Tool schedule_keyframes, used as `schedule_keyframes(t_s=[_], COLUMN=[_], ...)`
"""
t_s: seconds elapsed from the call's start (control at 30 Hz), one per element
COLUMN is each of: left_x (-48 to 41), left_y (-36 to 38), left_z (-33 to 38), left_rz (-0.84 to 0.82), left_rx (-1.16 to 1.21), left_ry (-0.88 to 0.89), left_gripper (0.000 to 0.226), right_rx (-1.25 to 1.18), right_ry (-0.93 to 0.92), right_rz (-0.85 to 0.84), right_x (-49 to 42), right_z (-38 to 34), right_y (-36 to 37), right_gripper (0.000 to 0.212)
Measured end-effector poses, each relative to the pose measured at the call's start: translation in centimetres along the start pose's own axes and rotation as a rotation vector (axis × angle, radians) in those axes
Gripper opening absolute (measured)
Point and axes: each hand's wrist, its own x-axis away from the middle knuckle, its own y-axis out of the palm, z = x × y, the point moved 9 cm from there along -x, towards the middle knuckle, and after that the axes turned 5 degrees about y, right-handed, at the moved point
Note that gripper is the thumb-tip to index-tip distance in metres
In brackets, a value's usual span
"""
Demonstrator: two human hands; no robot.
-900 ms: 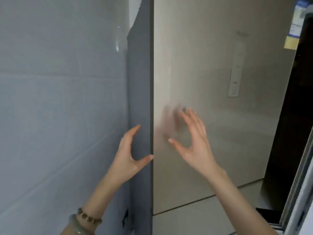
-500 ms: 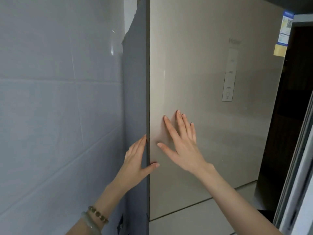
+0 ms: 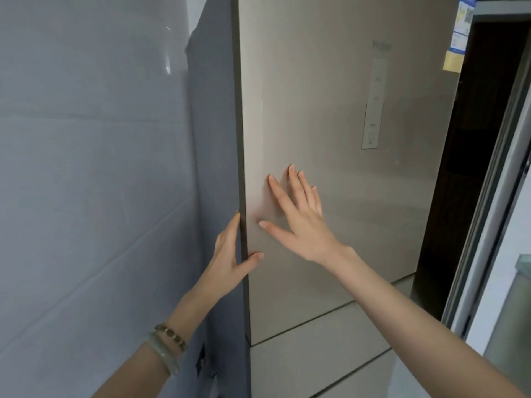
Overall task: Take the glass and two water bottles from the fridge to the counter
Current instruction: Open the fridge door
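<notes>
The fridge stands shut in front of me, and its beige upper door (image 3: 330,110) fills the middle of the view. Glass and water bottles are hidden behind it. My left hand (image 3: 227,265) clasps the door's left edge: the fingers lie on the grey side panel (image 3: 212,139) and the thumb is on the front. My right hand (image 3: 301,222) rests flat on the door front just right of that edge, fingers spread, holding nothing.
A glossy tiled wall (image 3: 86,168) runs close along the fridge's left side. The door carries a control strip (image 3: 373,110) and a label (image 3: 459,33) at its top right. A lower drawer front (image 3: 316,354) sits below. A dark doorway (image 3: 474,168) and sliding frame (image 3: 494,196) are to the right.
Both hands reached the fridge: the left closed around the door's left edge, and the right went from hovering to lying flat on the front. The door stays shut.
</notes>
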Motion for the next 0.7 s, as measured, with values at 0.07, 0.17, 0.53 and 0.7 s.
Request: schedule_keyframes(t_s=[0.07,0.17,0.53,0.7], left_x=[0.0,0.1,3.4,5.3], left_y=[-0.1,0.1,2.2,4.8], left_z=[-0.1,0.4,6.6,10.7], left_rz=[-0.002,0.007,-0.005,-0.109], left_rx=[0.009,0.03,0.06,0.077], left_ry=[0.005,-0.004,0.054,0.109], left_gripper=[0.087,0.089,0.091,0.11], right_rx=[-0.01,-0.013,-0.042,-0.147], right_ry=[0.009,0.022,-0.027,-0.053], right_rz=[-0.022,-0.054,-0.031,-0.022], right_x=[0.1,0.1,4.6,8.7], right_z=[0.1,-0.1,0.2,1.4], right_y=[0.0,-0.2,-4.0,-7.7], right_gripper=[0.078,0.079,0.081,0.082])
